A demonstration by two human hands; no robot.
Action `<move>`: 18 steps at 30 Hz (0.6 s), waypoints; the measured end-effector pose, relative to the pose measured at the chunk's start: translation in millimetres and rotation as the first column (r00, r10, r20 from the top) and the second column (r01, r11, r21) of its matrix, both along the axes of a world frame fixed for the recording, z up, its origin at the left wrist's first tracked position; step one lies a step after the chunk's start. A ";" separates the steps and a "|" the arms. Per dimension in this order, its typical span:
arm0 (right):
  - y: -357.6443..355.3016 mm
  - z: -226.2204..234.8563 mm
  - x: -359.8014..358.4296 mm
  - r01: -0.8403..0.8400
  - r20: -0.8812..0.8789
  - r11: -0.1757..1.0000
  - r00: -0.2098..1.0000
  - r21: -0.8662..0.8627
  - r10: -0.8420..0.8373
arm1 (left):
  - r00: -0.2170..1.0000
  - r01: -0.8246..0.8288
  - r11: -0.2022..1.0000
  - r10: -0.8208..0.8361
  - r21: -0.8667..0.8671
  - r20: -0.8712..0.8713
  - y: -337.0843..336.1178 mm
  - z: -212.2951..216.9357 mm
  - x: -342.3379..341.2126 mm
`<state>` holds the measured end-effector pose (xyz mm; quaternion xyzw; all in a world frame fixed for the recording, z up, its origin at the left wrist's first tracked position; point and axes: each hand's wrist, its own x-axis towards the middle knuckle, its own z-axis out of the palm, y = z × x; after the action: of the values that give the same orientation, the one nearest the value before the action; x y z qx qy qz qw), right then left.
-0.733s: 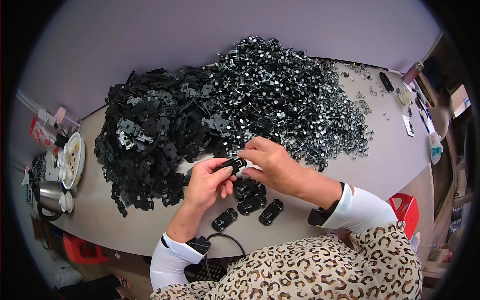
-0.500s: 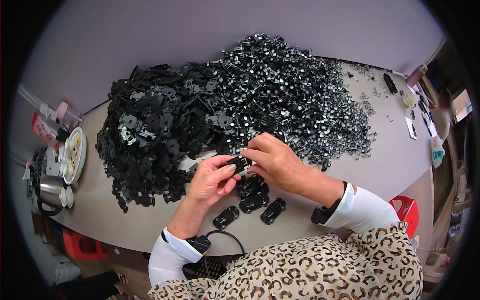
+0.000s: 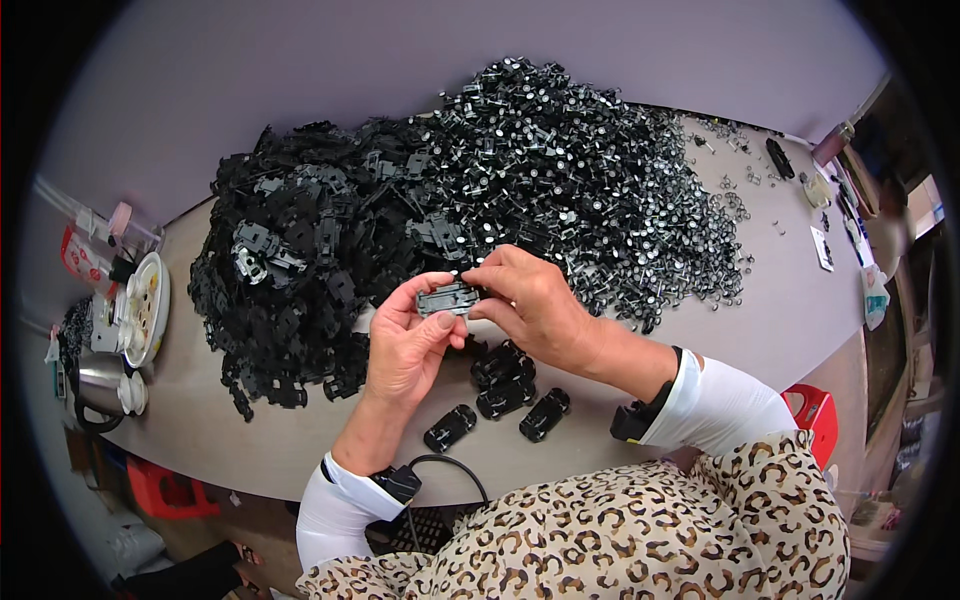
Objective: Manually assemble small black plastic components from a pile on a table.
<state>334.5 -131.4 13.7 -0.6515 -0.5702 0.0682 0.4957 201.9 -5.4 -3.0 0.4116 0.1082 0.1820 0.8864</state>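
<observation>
Between my two hands is a small dark grey toy car chassis (image 3: 447,298), its flat face turned up. My left hand (image 3: 403,345) is closed on it, thumb at the near edge and fingers behind. At its right end the thumb and fingertips of my right hand (image 3: 545,305) are pinched together; any small part between them is hidden. Below my hands several black toy car bodies (image 3: 503,385) lie on the table, some heaped together. Beyond my left hand rises a heap of black plastic chassis pieces (image 3: 300,210), and beyond my right a heap of wheel-and-axle sets (image 3: 590,180).
A grey wall (image 3: 330,60) stands behind the heaps. On the left of the table (image 3: 230,440) are a tray (image 3: 150,325) and a metal kettle (image 3: 103,378). Loose wheel parts, a card (image 3: 821,249) and a bottle (image 3: 832,143) lie toward the right. Red stools (image 3: 815,420) flank the table.
Both hands have moved up and a little left with the chassis. It has been turned, so a lighter grey flat face now shows instead of the black side.
</observation>
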 end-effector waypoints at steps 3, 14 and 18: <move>6.5 10.3 -3.1 -0.015 -0.027 0.999 1.000 -0.030 0.014 | 0.995 -0.082 0.997 0.081 0.014 0.064 8.1 -1.5 -5.3; 14.4 7.9 -15.9 -0.013 0.268 0.872 0.949 -0.489 0.164 | 0.976 -0.214 0.974 0.210 0.077 0.060 40.5 -4.7 -14.6; 17.7 4.0 -18.4 -0.097 0.281 0.895 0.930 -0.436 0.237 | 0.976 -0.215 0.975 0.212 0.063 0.045 39.6 -4.5 -17.1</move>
<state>316.0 -113.7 17.7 -0.6917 -0.6713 0.1217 0.2367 184.8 34.1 -7.5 0.4237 0.1289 0.2875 0.8493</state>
